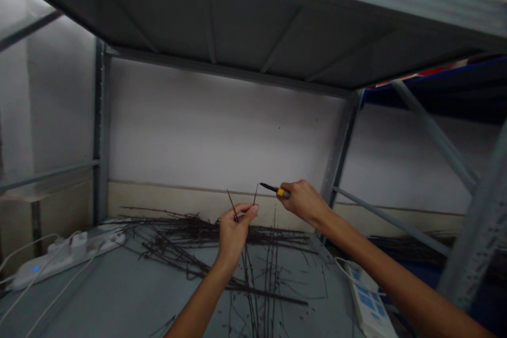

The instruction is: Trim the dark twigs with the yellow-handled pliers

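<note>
Overhead, a grey steel shelf (245, 21) spans above both hands. Below them, dark twigs (186, 232) lie heaped on a lower shelf (119, 296), a power strip (67, 259) leftward. The left hand (233, 235) pinches a thin twig (231, 202); the right hand (303, 202) grips a yellow-handled tool (277, 191).

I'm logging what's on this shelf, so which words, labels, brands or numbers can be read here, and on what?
Nothing can be read: the lower-right white power strip has blue patches too blurred to read, the left white power strip shows only a blue light, and neither the yellow-banded tool in the right hand nor the dark twigs in the left hand show any legible marking.
</note>
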A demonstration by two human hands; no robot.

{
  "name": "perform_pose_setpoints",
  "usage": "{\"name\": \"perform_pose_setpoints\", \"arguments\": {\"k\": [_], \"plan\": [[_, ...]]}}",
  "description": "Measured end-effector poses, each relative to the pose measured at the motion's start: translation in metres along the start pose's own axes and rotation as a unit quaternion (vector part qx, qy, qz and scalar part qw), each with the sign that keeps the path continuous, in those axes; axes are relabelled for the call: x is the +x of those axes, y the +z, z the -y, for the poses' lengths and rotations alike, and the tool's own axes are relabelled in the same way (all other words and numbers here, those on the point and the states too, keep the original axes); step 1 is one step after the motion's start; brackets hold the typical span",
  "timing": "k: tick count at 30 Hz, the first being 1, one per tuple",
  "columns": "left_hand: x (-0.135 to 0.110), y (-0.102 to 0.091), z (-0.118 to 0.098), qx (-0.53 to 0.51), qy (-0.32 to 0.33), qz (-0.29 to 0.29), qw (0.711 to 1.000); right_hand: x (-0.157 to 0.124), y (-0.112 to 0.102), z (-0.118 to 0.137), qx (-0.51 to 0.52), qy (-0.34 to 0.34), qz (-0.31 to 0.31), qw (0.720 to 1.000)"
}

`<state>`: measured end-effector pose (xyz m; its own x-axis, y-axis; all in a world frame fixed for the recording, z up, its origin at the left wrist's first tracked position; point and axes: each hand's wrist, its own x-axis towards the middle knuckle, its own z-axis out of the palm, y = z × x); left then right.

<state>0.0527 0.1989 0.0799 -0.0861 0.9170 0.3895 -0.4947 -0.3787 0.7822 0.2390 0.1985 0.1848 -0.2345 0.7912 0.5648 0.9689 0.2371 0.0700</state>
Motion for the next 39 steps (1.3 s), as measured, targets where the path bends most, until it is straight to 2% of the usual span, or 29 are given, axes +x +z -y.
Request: {"name": "perform_pose_setpoints", "arguments": {"k": [3,6,11,14,18,21,24,27,31,34,37,39], "plan": [[-0.004,-0.002,-0.012,-0.027,0.011,0.009,1.0,-0.006,0.019,-0.004,0.058,0.041,0.002,0.998],[-0.018,-0.002,-0.033,-0.081,0.02,0.028,0.996,-0.016,0.047,-0.013,0.112,0.098,0.016,0.989],[-0.046,-0.001,-0.069,-0.124,0.025,0.061,0.99,-0.036,0.102,-0.031,0.224,0.196,0.058,0.953],[-0.053,-0.002,-0.08,-0.155,0.025,0.074,0.985,-0.049,0.127,-0.033,0.317,0.243,0.078,0.913],[-0.048,0.0,-0.081,-0.179,0.026,0.078,0.98,-0.061,0.145,-0.023,0.481,0.277,0.115,0.824],[-0.039,0.003,-0.073,-0.165,0.023,0.066,0.984,-0.062,0.148,-0.013,0.583,0.278,0.11,0.756],[-0.028,0.004,-0.059,-0.127,0.017,0.055,0.99,-0.059,0.141,-0.004,0.65,0.265,0.089,0.707],[-0.015,0.002,-0.041,-0.068,0.026,0.046,0.996,-0.056,0.125,0.006,0.693,0.242,0.067,0.675],[0.001,0.001,-0.023,0.051,0.048,0.041,0.997,-0.059,0.101,0.023,0.731,0.207,0.041,0.648],[0.01,0.003,-0.014,0.082,0.065,0.018,0.994,-0.066,0.09,0.035,0.731,0.186,0.021,0.656],[0.016,0.008,-0.008,0.033,0.045,0.011,0.998,-0.072,0.087,0.043,0.695,0.172,-0.003,0.698],[0.017,0.011,-0.005,0.001,0.022,0.028,0.999,-0.074,0.086,0.047,0.678,0.162,-0.022,0.717]]}}
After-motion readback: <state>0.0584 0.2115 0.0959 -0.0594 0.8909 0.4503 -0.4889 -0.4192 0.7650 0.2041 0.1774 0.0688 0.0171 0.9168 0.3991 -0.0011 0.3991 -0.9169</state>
